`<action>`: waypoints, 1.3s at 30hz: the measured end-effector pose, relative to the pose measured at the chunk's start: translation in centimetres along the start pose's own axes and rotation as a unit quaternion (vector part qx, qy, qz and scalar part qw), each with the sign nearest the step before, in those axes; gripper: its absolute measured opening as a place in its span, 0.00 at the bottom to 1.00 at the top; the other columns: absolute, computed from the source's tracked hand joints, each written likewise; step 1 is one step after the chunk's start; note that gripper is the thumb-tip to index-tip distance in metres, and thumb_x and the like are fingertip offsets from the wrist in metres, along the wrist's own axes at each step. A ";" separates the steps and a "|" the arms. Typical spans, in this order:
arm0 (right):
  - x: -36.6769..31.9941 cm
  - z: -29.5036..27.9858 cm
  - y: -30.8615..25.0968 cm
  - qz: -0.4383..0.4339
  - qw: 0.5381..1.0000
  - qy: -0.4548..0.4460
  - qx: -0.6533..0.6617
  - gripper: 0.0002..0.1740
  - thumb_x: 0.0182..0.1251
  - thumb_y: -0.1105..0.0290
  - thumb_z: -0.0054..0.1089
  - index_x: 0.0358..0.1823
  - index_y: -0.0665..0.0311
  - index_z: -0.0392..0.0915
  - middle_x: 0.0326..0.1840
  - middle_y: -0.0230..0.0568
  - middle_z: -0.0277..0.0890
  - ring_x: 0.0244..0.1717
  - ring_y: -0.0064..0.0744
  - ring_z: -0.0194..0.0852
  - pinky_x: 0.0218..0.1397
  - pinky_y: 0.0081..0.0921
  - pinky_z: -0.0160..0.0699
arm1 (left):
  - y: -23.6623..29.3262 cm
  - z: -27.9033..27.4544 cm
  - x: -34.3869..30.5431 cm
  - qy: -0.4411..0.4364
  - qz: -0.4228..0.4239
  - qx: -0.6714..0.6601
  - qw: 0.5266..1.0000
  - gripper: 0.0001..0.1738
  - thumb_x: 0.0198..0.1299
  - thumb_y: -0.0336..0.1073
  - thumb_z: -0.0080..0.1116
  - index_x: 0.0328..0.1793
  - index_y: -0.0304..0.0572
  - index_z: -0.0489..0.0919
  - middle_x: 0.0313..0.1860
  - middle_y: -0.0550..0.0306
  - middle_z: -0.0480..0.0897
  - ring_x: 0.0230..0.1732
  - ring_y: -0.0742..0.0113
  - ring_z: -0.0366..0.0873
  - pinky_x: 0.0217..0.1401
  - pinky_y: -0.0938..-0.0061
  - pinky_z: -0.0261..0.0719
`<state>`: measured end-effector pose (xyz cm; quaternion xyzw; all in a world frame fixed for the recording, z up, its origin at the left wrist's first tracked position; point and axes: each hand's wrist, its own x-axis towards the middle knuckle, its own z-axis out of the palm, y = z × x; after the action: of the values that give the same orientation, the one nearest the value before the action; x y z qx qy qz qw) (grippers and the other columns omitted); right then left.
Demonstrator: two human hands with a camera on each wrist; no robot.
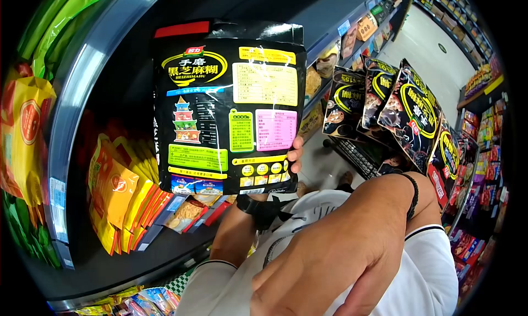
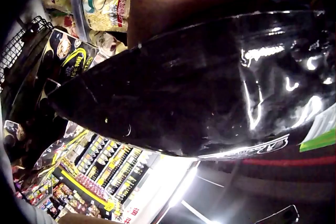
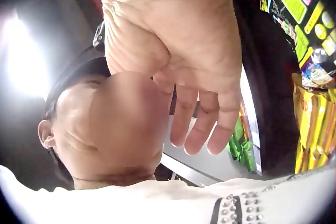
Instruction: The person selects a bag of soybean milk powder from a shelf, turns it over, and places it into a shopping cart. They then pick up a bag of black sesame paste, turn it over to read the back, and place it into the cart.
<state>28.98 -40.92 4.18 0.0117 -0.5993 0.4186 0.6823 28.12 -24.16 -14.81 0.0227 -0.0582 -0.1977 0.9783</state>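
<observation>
A black bag [image 1: 209, 112] of sesame paste stands upright in the head view, its printed back facing the camera. My left hand [image 1: 295, 156] grips it at the lower right edge; only fingertips show, the rest is behind the bag. In the left wrist view the glossy black bag [image 2: 173, 92] fills the middle, below the hand or wrist [image 2: 184, 3]. My right hand [image 1: 341, 255] is raised close to the head camera and holds nothing. The right wrist view shows that right hand [image 3: 184, 61] palm-side, its fingers loosely extended.
Yellow packets [image 1: 118, 187] lean on the dark shelf [image 1: 110, 275] at the left. Similar black bags [image 1: 410, 110] stand over a wire cart [image 1: 360, 159] on the right. Another shelf of snacks [image 1: 473, 206] stands farther right, beside the pale aisle floor [image 1: 434, 55].
</observation>
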 end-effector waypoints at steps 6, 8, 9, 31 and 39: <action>1.2 -4.6 0.2 0.059 0.986 -0.145 0.061 0.16 0.74 0.70 0.64 0.56 0.75 0.80 0.55 0.56 0.82 0.53 0.49 0.82 0.53 0.37 0.79 | 0.2 0.8 -1.3 0.020 0.026 0.050 0.998 0.40 0.71 0.62 0.50 0.74 0.33 0.68 0.58 0.35 0.75 0.49 0.48 0.77 0.51 0.52 0.80; -0.2 -4.8 -3.1 0.158 0.985 -0.050 -0.054 0.14 0.75 0.68 0.62 0.52 0.73 0.81 0.54 0.54 0.82 0.53 0.47 0.82 0.55 0.37 0.79 | 0.3 1.1 -2.1 0.035 0.042 0.073 0.996 0.39 0.72 0.61 0.50 0.75 0.34 0.67 0.59 0.36 0.76 0.50 0.49 0.78 0.52 0.54 0.80; -0.5 -4.8 -3.9 0.201 0.968 0.077 -0.126 0.14 0.75 0.66 0.62 0.50 0.72 0.82 0.52 0.51 0.83 0.51 0.42 0.82 0.55 0.34 0.80 | 0.4 1.1 -2.4 0.045 0.049 0.087 0.994 0.39 0.72 0.60 0.50 0.75 0.34 0.67 0.59 0.37 0.76 0.51 0.50 0.78 0.53 0.54 0.80; -13.7 -9.4 -7.7 0.309 0.793 0.494 -0.181 0.29 0.79 0.46 0.55 0.68 0.61 0.68 0.49 0.32 0.76 0.47 0.29 0.79 0.53 0.31 0.80 | 3.1 6.5 -5.6 0.324 0.238 0.533 0.744 0.37 0.75 0.40 0.59 0.84 0.37 0.57 0.71 0.52 0.74 0.68 0.70 0.71 0.71 0.74 0.69; -8.2 -11.6 -5.5 0.427 0.684 0.514 -0.291 0.41 0.80 0.33 0.33 0.60 0.67 0.75 0.45 0.40 0.78 0.37 0.34 0.81 0.27 0.31 0.86 | 6.6 7.4 -8.0 0.363 0.306 0.598 0.646 0.37 0.74 0.38 0.59 0.83 0.33 0.58 0.71 0.48 0.74 0.69 0.66 0.73 0.72 0.72 0.70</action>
<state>42.10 -43.08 -3.17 -0.6622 -0.1862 0.4093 0.5995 22.44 -15.12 -7.82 0.6533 0.1921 0.2143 0.7002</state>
